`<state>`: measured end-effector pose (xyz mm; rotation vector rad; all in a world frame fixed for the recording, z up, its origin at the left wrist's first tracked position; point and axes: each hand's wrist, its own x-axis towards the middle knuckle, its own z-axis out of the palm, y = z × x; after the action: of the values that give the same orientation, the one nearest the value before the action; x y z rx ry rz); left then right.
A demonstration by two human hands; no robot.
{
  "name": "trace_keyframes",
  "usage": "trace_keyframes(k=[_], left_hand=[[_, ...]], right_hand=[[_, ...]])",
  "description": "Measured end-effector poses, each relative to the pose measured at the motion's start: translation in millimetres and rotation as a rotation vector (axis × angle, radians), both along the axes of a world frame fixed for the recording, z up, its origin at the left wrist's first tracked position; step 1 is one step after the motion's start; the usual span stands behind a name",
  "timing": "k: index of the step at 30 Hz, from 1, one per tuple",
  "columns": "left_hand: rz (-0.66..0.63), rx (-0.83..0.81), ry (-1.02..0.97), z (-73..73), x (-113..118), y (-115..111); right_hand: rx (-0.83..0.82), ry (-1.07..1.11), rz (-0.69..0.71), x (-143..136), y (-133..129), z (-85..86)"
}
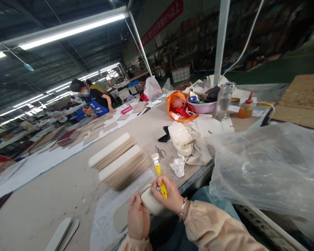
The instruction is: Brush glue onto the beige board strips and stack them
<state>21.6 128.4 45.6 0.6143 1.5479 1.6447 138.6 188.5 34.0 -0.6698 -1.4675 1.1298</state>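
A yellow-handled brush (158,170) is gripped in my right hand (169,195), its pale bristles pointing up and away. My left hand (138,218) holds the near end of a rounded off-white piece (152,203) at the table's front edge; my right fingertips touch its far side. Beneath lies another flat rounded piece (120,218) on a translucent sheet (102,212). Beyond it stand two stacks of long rounded strips, a farther one (111,150) and a nearer one (124,167). Two loose strips (61,235) lie at the lower left.
Right of the brush are crumpled tissue (178,165), scissors (161,152) and a cream container (184,148). Behind are an orange bag (172,101), purple basin (204,107), glass jar (223,104) and glue bottle (246,109). Clear plastic (267,174) covers the right. A person (96,101) works across.
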Motion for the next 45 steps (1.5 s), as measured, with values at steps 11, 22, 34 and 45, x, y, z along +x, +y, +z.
trace_keyframes(k=[11, 22, 34, 45], left_hand=[[0.015, -0.046, 0.125, 2.4, 6.2, -3.3], [-0.066, -0.015, 0.159, -2.3, 10.7, -7.9], [-0.196, 0.024, -0.024, 2.8, -5.0, -2.9], [-0.688, -0.230, -0.491, -23.1, 8.9, -35.0]], right_hand=[[-0.001, -0.003, -0.079, -0.5, 2.9, 1.1], [-0.055, -0.003, -0.100, -2.2, 5.9, -3.9], [-0.167, 0.120, 0.140, 1.4, 3.5, -2.6], [-0.287, 0.111, -0.222, 9.9, 37.0, -23.1]])
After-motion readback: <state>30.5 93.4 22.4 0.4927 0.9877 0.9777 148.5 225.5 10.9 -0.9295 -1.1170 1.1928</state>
